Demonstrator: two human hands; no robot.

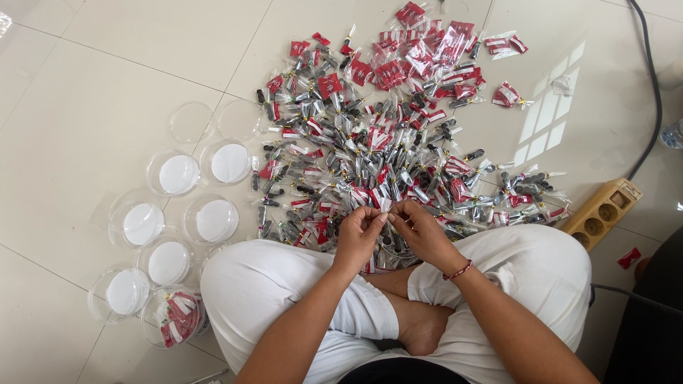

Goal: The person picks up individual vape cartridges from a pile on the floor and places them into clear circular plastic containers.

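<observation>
I sit cross-legged on a tiled floor in white trousers. My left hand (358, 235) and my right hand (420, 229) meet above my lap, both pinching one small clear packet (385, 208) between their fingertips. A red bead bracelet circles my right wrist. Just beyond my hands spreads a large pile of small clear packets (384, 135) with red-and-white labels and dark pieces inside. The packet in my fingers is mostly hidden.
Several round clear plastic containers (176, 174) with white discs stand at my left; one container (173, 316) near my left knee holds packets. A beige power strip (601, 211) and a black cable (651, 85) lie at right. A lone red packet (629, 257) lies near it.
</observation>
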